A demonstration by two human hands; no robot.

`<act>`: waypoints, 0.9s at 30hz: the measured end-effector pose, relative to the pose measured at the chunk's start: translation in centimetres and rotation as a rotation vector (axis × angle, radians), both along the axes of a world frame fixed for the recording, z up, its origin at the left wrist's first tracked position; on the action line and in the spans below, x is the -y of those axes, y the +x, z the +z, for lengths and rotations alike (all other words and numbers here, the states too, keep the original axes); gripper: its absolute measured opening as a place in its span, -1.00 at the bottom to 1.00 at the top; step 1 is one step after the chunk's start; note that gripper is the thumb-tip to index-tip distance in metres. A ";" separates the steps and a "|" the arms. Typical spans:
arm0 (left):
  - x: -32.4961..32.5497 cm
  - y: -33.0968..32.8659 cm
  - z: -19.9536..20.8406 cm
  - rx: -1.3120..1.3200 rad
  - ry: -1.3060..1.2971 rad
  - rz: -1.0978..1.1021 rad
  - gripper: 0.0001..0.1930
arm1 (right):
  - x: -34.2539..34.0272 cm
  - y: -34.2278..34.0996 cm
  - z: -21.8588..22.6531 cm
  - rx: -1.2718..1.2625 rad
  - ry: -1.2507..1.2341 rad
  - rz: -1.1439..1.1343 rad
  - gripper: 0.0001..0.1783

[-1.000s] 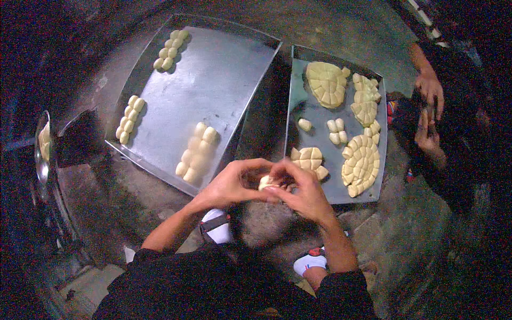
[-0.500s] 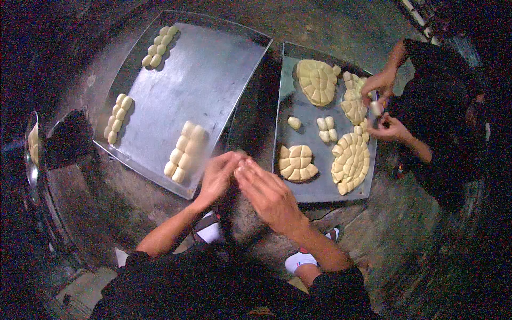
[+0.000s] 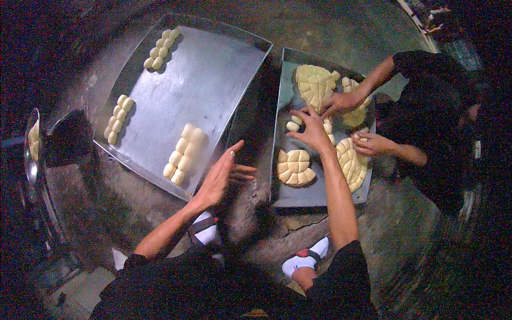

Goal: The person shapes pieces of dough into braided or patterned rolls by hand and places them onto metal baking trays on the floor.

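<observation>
My right hand (image 3: 314,129) reaches over the right-hand metal tray (image 3: 276,176). Its thumb and forefinger are spread on either side of small dough balls (image 3: 293,126), and I see nothing gripped. Behind its fingers a cluster of small dough pieces (image 3: 328,128) is partly hidden. A large segmented dough slab (image 3: 314,80) lies just beyond the fingertips. My left hand (image 3: 220,173) hovers between the two trays, open with fingers spread. Beside it, in the left-hand tray (image 3: 229,117), sits a double row of dough balls (image 3: 184,152).
Across the right tray, a co-worker's hand (image 3: 344,102) touches the far slab while the other hand (image 3: 368,144) is at the tray's right edge. More segmented dough (image 3: 296,168) lies nearer me. Two further double rows (image 3: 161,49) line the left tray's left side.
My hands, pressed together between the trays before, have parted. The right moved forward into the right tray, and the left opened. One co-worker hand reached farther in over the dough.
</observation>
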State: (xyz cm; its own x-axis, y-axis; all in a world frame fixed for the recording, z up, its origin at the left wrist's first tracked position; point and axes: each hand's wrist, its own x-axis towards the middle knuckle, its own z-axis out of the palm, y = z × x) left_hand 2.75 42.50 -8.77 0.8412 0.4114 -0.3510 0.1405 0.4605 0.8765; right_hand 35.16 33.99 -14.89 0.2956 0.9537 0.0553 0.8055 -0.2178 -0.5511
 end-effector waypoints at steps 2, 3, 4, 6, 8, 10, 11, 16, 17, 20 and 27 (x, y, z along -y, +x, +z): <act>0.3 -0.6 -0.8 -0.016 0.032 0.001 -0.33 | 0.2 -0.5 -0.8 -0.022 0.019 0.002 -0.35; 0.6 -0.7 -1.0 -0.018 0.040 -0.008 -0.33 | 0.3 -0.5 -1.0 -0.030 0.029 0.001 -0.34; 0.9 -0.8 -1.2 -0.019 0.048 -0.017 -0.33 | 0.6 -0.4 -1.2 -0.005 0.030 -0.012 -0.33; 1.2 -1.0 -1.2 -0.035 0.026 -0.037 -0.33 | 0.7 -0.4 -1.0 0.043 0.032 -0.037 -0.32; 0.9 -1.1 -1.2 -0.029 0.144 -0.052 -0.33 | 0.4 -0.6 -0.1 -0.031 0.033 -0.054 -0.36; 0.7 -1.2 -1.2 -0.027 0.195 -0.056 -0.34 | 0.0 -0.9 0.1 -0.025 0.030 -0.039 -0.41; 0.6 -0.9 -1.3 -0.020 0.183 -0.061 -0.35 | 0.1 -0.8 -0.1 0.026 0.023 -0.025 -0.44; 1.0 0.1 -1.2 -0.011 0.143 -0.061 -0.37 | 0.2 -0.8 -0.5 0.043 -0.001 -0.043 -0.53; 1.1 0.3 -0.9 -0.012 0.170 -0.073 -0.37 | 0.1 -0.6 -0.5 0.024 0.008 -0.046 -0.52; 1.4 0.1 -1.2 0.019 0.212 -0.109 -0.37 | 0.1 -1.2 0.3 -0.105 0.094 -0.069 -0.48; 2.6 0.4 -0.6 0.020 0.297 -0.125 -0.50 | 1.3 -2.3 -1.5 -0.054 0.220 -0.067 -0.51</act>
